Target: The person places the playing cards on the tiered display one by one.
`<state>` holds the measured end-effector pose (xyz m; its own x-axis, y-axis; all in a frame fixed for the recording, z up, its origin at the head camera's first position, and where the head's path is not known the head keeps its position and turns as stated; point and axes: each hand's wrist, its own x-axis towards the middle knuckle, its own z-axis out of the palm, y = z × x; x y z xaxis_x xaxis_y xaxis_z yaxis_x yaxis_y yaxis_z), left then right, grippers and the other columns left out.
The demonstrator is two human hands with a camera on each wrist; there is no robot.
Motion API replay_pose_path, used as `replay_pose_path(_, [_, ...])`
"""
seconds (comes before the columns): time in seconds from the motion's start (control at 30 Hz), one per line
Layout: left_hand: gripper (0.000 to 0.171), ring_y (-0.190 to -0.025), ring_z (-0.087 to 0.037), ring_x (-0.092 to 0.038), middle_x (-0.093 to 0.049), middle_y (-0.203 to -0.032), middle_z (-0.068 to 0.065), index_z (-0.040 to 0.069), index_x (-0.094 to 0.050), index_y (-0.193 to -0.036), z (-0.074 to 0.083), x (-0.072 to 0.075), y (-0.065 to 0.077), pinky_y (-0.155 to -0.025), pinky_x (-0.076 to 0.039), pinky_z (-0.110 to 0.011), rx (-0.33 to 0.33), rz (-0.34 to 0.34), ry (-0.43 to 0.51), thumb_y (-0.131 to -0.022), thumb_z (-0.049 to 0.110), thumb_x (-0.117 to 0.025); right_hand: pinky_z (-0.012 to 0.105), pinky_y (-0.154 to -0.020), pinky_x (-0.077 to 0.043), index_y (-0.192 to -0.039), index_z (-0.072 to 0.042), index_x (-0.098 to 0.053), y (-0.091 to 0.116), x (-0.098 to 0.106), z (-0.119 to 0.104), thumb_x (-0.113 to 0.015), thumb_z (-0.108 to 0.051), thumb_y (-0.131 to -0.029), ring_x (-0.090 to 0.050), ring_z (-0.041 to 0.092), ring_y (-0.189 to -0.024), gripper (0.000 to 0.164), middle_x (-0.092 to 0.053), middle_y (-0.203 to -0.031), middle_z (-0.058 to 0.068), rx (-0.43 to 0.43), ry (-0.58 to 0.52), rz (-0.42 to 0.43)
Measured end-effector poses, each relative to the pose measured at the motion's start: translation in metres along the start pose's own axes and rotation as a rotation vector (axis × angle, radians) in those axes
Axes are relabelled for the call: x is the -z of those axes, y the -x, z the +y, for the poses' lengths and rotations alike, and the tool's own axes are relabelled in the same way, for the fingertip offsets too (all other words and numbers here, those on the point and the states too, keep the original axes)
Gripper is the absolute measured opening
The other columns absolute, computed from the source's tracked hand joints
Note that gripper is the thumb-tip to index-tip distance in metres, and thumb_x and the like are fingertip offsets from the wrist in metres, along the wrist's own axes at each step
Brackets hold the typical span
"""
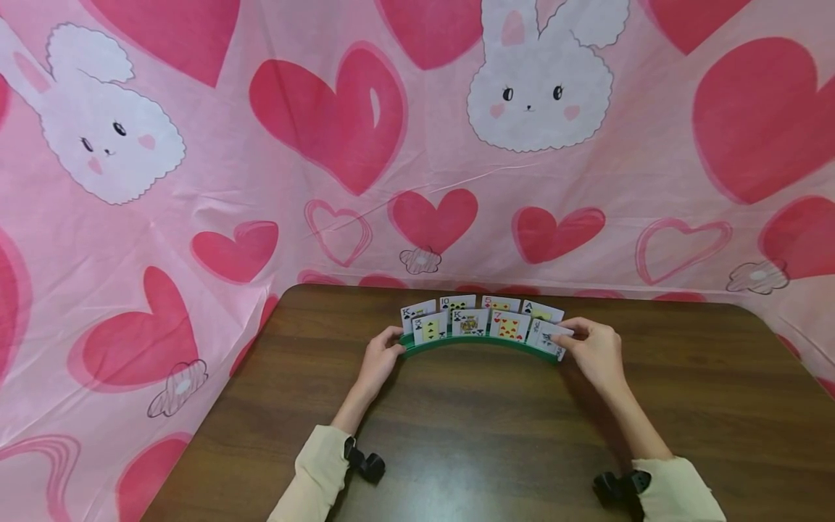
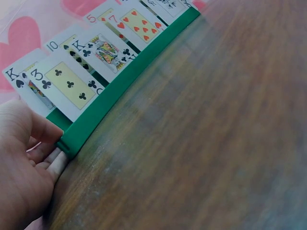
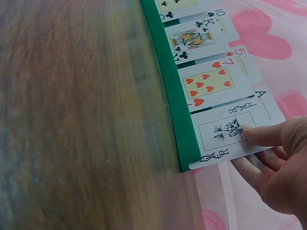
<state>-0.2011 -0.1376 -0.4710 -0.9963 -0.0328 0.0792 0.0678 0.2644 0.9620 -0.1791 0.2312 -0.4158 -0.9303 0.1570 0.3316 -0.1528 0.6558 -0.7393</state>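
Note:
A curved green card holder [image 1: 483, 339] stands on the table with playing cards upright in two rows. My left hand [image 1: 377, 362] grips its left end between thumb and fingers, beside the three of clubs [image 2: 69, 86]. At the other end, my right hand [image 1: 596, 355] pinches a joker [image 3: 220, 134], thumb on its face and fingers behind. The joker's lower edge is right at the green strip. Between them in front are the king of clubs [image 1: 470, 322] and seven of hearts [image 3: 208, 84]. Behind stand a king of spades [image 1: 412, 312], a ten, a five and an ace [image 1: 543, 312], partly hidden.
The brown wooden table [image 1: 457, 420] extends toward me from the holder. Close behind its far edge hangs a pink cloth [image 1: 443, 167] with hearts and rabbits. Black wrist cameras are strapped at both sleeves.

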Motion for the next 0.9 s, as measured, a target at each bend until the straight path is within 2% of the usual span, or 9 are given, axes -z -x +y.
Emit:
replay_pose_path(0.43, [0.03, -0.105, -0.028, -0.061, -0.067, -0.12, -0.021, -0.005, -0.068, -0.119, -0.0033, -0.0003, -0.0008, -0.088, -0.047, -0.035, -0.018, 0.006, 0.004, -0.091, -0.004, -0.057, 0.019, -0.064, -0.04, -0.098, 0.004, -0.077, 0.001, -0.0024, 0.0021, -0.085, -0.01, -0.085, -0.062, 0.013, -0.075, 0.02, -0.075, -0.086, 0.017, 0.009, 0.021, 0.031])
replay_pose_path(0.6, [0.028, -0.111, -0.032, -0.06, -0.065, -0.12, -0.022, -0.006, -0.058, -0.118, -0.0037, -0.0022, -0.0004, -0.09, -0.047, -0.033, -0.043, 0.017, 0.111, -0.09, -0.007, -0.059, 0.02, -0.063, -0.04, -0.098, 0.004, -0.077, 0.0027, -0.0008, 0.0024, -0.085, -0.011, -0.084, -0.06, 0.009, -0.073, 0.022, -0.075, -0.084, 0.015, 0.003, 0.021, 0.026])
replay_pose_path(0.7, [0.024, -0.113, -0.031, -0.06, -0.063, -0.118, -0.021, -0.005, -0.051, -0.11, -0.0034, -0.003, 0.0, -0.089, -0.048, -0.029, -0.067, 0.021, 0.195, -0.089, -0.009, -0.063, 0.02, -0.062, -0.04, -0.098, 0.004, -0.077, 0.0035, 0.0004, 0.0025, -0.086, -0.012, -0.084, -0.059, 0.007, -0.071, 0.023, -0.075, -0.084, 0.014, 0.002, 0.023, 0.023])
replay_pose_path(0.8, [0.02, -0.106, -0.025, -0.061, -0.062, -0.113, -0.018, -0.007, -0.053, -0.102, -0.0031, -0.0032, 0.0, -0.085, -0.048, -0.025, -0.096, 0.026, 0.223, -0.089, -0.008, -0.068, 0.02, -0.062, -0.04, -0.098, 0.004, -0.077, 0.0038, 0.0014, 0.0024, -0.086, -0.013, -0.084, -0.058, 0.007, -0.071, 0.023, -0.074, -0.083, 0.013, 0.005, 0.026, 0.024])
replay_pose_path(0.9, [0.015, -0.099, -0.018, -0.061, -0.064, -0.109, -0.017, -0.01, -0.06, -0.098, -0.0004, -0.0027, 0.0011, -0.083, -0.047, -0.022, -0.134, 0.045, 0.224, -0.088, -0.008, -0.072, 0.02, -0.063, -0.04, -0.097, 0.003, -0.078, 0.0036, 0.0019, 0.0022, -0.086, -0.014, -0.084, -0.059, 0.009, -0.072, 0.023, -0.075, -0.084, 0.013, 0.007, 0.029, 0.025])
